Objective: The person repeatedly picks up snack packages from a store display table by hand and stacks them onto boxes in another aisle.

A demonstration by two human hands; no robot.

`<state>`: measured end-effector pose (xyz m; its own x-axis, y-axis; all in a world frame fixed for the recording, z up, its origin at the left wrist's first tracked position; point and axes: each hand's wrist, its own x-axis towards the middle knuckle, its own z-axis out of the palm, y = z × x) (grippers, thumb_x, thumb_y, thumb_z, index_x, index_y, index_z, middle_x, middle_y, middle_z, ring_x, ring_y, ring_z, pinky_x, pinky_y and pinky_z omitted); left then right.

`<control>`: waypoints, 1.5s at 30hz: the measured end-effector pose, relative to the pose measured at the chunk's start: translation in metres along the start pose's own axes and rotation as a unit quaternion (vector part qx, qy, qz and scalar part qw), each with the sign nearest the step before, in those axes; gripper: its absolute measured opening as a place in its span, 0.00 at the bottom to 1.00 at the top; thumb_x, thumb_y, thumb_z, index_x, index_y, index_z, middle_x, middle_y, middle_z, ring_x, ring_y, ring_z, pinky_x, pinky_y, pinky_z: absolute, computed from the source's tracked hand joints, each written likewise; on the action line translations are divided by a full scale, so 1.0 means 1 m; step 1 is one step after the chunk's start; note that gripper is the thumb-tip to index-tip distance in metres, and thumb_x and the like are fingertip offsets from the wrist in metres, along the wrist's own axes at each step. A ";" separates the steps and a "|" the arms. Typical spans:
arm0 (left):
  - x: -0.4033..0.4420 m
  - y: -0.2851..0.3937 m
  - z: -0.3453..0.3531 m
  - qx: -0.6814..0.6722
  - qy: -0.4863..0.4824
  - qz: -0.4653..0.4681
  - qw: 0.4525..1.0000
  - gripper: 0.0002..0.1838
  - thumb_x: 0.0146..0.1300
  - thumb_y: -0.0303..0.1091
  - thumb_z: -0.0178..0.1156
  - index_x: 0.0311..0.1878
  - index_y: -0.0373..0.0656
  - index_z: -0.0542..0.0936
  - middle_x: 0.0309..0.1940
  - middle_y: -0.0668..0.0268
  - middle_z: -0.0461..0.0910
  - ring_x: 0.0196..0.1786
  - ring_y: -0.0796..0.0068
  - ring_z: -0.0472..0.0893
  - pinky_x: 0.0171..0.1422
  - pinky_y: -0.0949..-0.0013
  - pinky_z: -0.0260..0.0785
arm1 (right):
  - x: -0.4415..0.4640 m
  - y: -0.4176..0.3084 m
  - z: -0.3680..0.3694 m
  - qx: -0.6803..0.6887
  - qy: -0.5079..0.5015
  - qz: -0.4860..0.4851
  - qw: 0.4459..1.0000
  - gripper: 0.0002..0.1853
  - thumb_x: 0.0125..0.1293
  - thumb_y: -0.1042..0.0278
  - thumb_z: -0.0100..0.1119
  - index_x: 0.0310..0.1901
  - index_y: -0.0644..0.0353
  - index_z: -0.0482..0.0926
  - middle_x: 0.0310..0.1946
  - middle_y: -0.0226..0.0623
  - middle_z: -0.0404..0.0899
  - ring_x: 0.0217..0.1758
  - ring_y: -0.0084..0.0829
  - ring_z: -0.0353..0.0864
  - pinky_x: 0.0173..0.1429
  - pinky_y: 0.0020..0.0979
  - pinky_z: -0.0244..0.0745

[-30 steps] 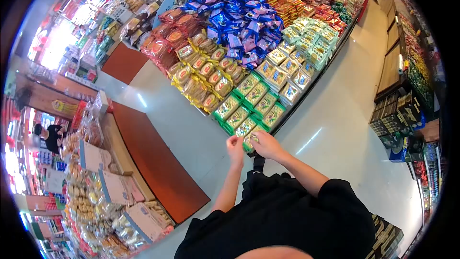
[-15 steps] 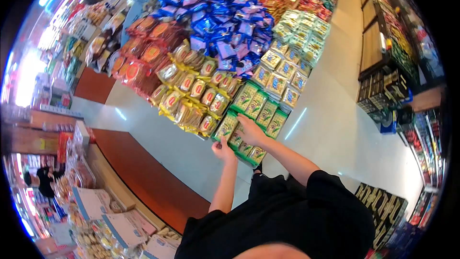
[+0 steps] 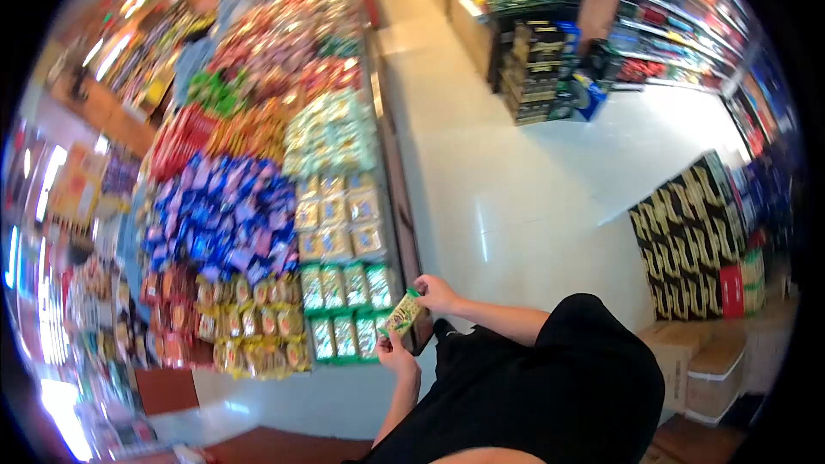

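A small packet with green ends and a pale printed middle [image 3: 400, 315] is stretched between my two hands, tilted. My left hand [image 3: 397, 356] pinches its lower end, and my right hand [image 3: 436, 293] has its upper end by the green edge. Both hands are closed on it, beside the near right corner of the display. Just left of them lie rows of similar green-edged packets [image 3: 344, 335]. Clear packs with pale contents [image 3: 337, 216] sit behind those rows.
Blue and lilac packets [image 3: 225, 216] are heaped on the display, with yellow-edged packs [image 3: 258, 323] in front. Pale tiled floor [image 3: 507, 180] runs along its right side. Stacked dark patterned boxes [image 3: 687, 241] and brown cartons [image 3: 713, 369] stand at the right.
The view has turned, so the display now lies further left. My hands, earlier over the green-edged packets at the display's corner, now hold one packet up at its right side.
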<state>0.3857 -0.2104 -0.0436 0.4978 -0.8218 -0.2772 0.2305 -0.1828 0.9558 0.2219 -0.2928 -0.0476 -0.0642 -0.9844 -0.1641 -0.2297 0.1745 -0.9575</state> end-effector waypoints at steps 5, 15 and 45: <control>-0.069 0.003 0.114 0.087 -0.192 0.029 0.977 0.13 0.64 0.34 0.64 0.42 0.39 0.71 0.33 0.69 0.72 0.35 0.81 0.70 0.40 0.75 0.65 | -0.058 0.054 -0.141 -0.010 0.116 0.133 0.984 0.17 0.47 0.68 0.70 0.39 0.65 0.80 0.33 0.40 0.81 0.38 0.33 0.81 0.46 0.33 0.77; -0.224 -0.097 0.299 0.198 -0.599 -0.055 0.774 0.11 0.64 0.36 0.64 0.40 0.40 0.74 0.31 0.69 0.76 0.33 0.81 0.74 0.36 0.76 0.68 | -0.253 0.136 -0.372 0.142 0.439 0.161 0.872 0.13 0.50 0.72 0.70 0.37 0.66 0.80 0.30 0.35 0.81 0.34 0.25 0.79 0.41 0.29 0.76; -0.732 -0.236 0.584 0.285 -0.897 0.101 0.321 0.14 0.60 0.37 0.67 0.38 0.34 0.78 0.28 0.62 0.82 0.31 0.77 0.79 0.37 0.71 0.72 | -0.573 0.248 -0.699 0.048 0.818 0.279 0.500 0.14 0.49 0.69 0.70 0.38 0.64 0.85 0.29 0.39 0.85 0.32 0.27 0.82 0.39 0.28 0.76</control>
<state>-0.5217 0.1191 -0.0086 -0.9473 0.2585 -0.1894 -0.0998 0.3237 0.9409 -0.4776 0.3311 -0.0253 -0.8195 0.5683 -0.0736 0.3105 0.3324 -0.8906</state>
